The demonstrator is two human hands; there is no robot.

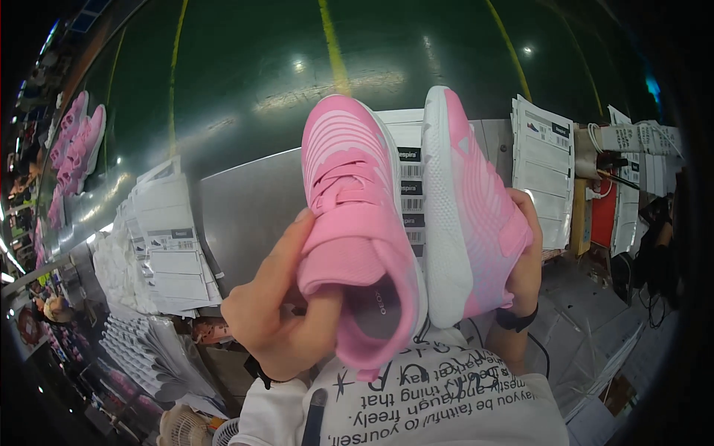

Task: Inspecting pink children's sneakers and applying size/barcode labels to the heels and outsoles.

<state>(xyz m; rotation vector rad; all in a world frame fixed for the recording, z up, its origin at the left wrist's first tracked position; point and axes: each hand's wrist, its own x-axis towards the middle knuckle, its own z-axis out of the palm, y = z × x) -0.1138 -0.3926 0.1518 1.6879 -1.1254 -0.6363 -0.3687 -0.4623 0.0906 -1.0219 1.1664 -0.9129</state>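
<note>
Two pink sneakers with white soles are held up side by side in front of me. My left hand (279,312) grips the left sneaker (349,193), thumb along its outer side and fingers reaching into the collar opening by the tongue. This shoe shows its top, laces and strap, toe pointing away. My right hand (526,253) is wrapped round the heel side of the right sneaker (487,215), which is tilted so its white sole (444,215) faces the left shoe. Most of the right fingers are hidden behind that shoe.
A green conveyor belt (253,82) with yellow lines runs across the far side. More pink sneakers (78,141) sit on it at far left. Stacks of white label sheets (171,245) lie left and a label stack (543,171) stands right of a metal plate (245,201). Rolled paper (141,342) lies lower left.
</note>
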